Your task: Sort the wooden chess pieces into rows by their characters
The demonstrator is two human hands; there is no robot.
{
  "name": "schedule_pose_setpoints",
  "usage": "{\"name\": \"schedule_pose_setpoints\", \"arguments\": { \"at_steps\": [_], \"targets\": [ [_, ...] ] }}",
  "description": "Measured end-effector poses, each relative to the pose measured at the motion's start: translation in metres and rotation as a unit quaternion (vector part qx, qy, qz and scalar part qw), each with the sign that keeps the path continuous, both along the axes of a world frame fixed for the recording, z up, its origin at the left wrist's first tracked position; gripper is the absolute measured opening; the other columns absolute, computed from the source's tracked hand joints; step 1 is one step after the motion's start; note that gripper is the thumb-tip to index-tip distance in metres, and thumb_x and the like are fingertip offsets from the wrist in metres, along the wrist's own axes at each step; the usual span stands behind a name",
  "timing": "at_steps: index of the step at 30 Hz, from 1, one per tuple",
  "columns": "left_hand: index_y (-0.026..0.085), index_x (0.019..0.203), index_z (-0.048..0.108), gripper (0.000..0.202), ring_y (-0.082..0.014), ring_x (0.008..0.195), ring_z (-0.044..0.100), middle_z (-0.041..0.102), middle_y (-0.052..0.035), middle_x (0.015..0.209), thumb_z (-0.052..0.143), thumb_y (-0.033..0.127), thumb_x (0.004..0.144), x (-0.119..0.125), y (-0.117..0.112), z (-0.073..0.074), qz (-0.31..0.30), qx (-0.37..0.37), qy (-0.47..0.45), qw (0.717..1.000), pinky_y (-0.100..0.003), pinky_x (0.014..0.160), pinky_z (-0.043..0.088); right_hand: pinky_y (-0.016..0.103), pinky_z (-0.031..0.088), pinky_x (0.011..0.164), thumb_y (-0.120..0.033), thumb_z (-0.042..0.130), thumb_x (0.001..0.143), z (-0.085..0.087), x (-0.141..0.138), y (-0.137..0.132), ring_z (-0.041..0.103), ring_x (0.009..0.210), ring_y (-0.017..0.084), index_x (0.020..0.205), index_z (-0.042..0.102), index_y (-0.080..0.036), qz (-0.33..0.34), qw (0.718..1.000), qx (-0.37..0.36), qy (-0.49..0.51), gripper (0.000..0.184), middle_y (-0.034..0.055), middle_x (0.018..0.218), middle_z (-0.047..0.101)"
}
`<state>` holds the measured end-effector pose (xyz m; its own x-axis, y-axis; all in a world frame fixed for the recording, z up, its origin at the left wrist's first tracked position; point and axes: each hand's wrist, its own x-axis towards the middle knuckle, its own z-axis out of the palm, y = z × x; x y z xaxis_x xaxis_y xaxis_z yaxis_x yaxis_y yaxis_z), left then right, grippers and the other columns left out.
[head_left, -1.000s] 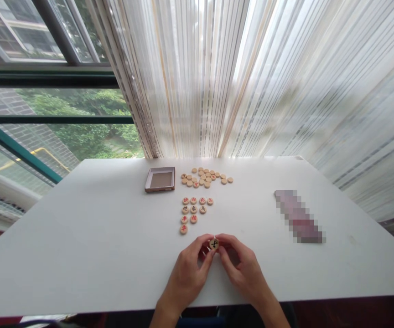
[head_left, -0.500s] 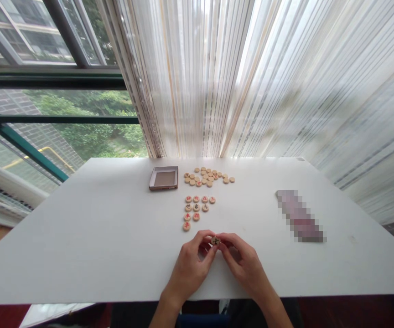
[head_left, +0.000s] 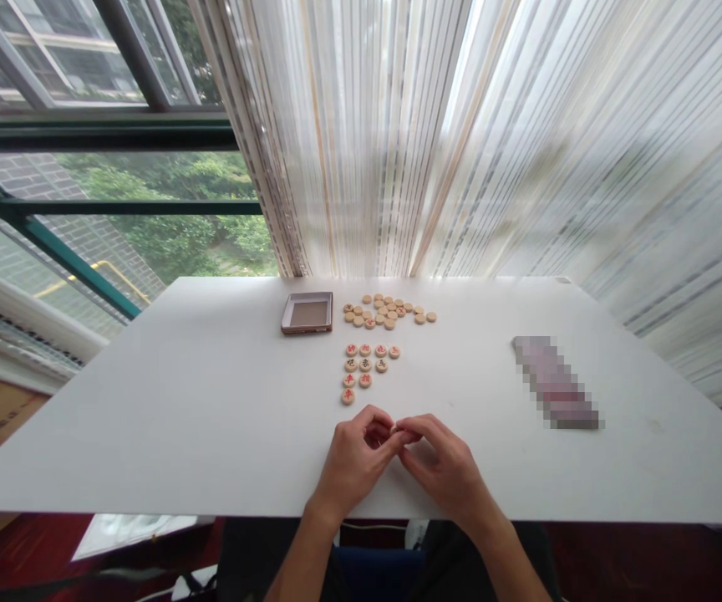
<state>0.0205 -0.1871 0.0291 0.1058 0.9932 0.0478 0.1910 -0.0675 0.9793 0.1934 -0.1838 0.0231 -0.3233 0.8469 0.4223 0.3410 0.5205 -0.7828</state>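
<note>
Near the front of the white table, my left hand and my right hand meet at the fingertips. Pinched between them is a round wooden Chinese chess piece, mostly covered by the fingers; its character does not show. Just beyond my left hand lie several face-up Chinese chess pieces in short rows, some with red characters and some with black. The nearest of these is a single red-marked piece.
Farther back is a loose cluster of Chinese chess pieces, mostly blank side up. An open shallow box stands to its left. A blurred pinkish flat thing lies on the right of the white table. Behind hangs a striped curtain.
The held piece has turned between my fingers, so its black character no longer shows. My right fingers now cover more of it. The view has tilted down slightly.
</note>
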Motion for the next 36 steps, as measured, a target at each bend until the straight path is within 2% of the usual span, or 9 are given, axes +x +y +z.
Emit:
{"name": "schedule_pose_setpoints", "arguments": {
  "at_steps": [13,21,31,36],
  "targets": [
    [0.02,0.091,0.066,0.015,-0.0168,0.077,0.073,0.076,-0.0034,0.087,0.061,0.034,0.092,0.0,-0.002,0.007,-0.013,0.03,0.011,0.999,-0.023,0.069,0.056,0.029,0.054,0.077,-0.018,0.062,0.09,0.0,-0.001,0.001,0.064,0.082,0.017,0.106,0.062,-0.025,-0.02,1.0,-0.016,-0.008,0.017,0.0022,0.092,0.065],
    [0.021,0.106,0.062,0.018,-0.0162,0.083,0.072,0.075,-0.0037,0.096,0.053,0.033,0.097,0.0,-0.002,0.011,-0.015,0.054,0.031,0.998,-0.026,0.079,0.056,0.03,0.056,0.079,-0.025,0.065,0.09,0.001,-0.001,0.003,0.066,0.084,0.018,0.106,0.064,-0.024,-0.045,0.997,-0.06,0.016,0.016,0.0032,0.095,0.068],
    [0.022,0.114,0.06,0.022,-0.0176,0.09,0.07,0.072,-0.0051,0.101,0.055,0.033,0.095,-0.001,-0.002,0.008,-0.011,0.062,0.046,0.997,-0.029,0.083,0.057,0.032,0.06,0.082,-0.027,0.061,0.094,0.0,0.001,0.003,0.071,0.087,0.019,0.122,0.065,-0.023,-0.037,0.996,-0.072,0.036,0.029,0.007,0.107,0.073],
    [0.021,0.112,0.061,0.022,-0.0172,0.088,0.07,0.072,-0.0049,0.101,0.056,0.034,0.095,0.0,-0.001,0.005,0.0,0.066,0.044,0.997,-0.029,0.083,0.057,0.035,0.059,0.09,-0.026,0.059,0.094,0.003,0.0,0.001,0.072,0.097,0.021,0.128,0.063,-0.024,-0.031,0.996,-0.074,0.03,0.034,0.0077,0.116,0.072]
  ]
}}
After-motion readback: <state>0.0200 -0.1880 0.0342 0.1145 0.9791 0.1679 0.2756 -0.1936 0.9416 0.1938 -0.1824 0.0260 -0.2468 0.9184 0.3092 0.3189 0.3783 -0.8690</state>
